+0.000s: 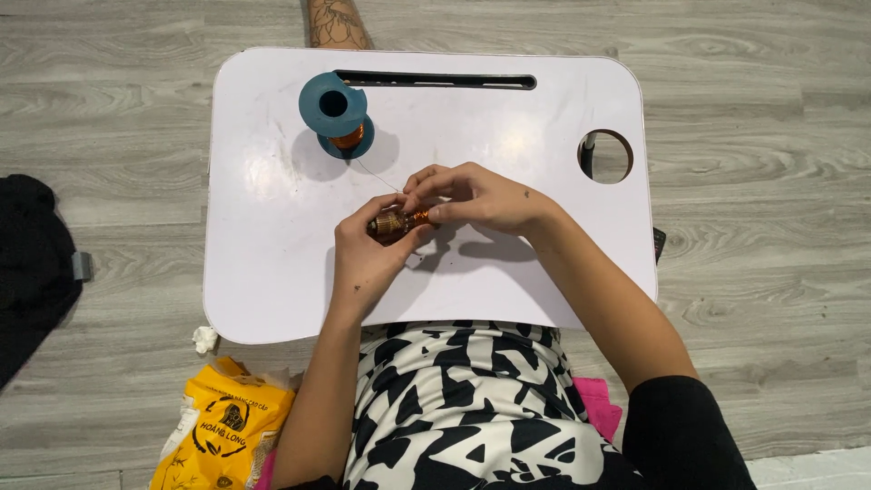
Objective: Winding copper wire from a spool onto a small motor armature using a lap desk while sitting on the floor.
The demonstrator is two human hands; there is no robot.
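Observation:
Over the middle of a white lap table [272, 281], my left hand [363, 259] and my right hand [472, 195] together hold a small metal part wound with copper wire [399, 222]. The left fingers grip its darker left end, while the right fingertips pinch its orange right end. A thin wire [374, 174] runs from the part up to a blue spool [336, 113] of copper wire, which stands upright at the table's upper left.
The table has a long slot [435, 81] along its far edge and a round hole [606, 156] at the right. On the grey wood floor lie a yellow bag [222, 426], a crumpled white scrap [205, 339] and black cloth [32, 263].

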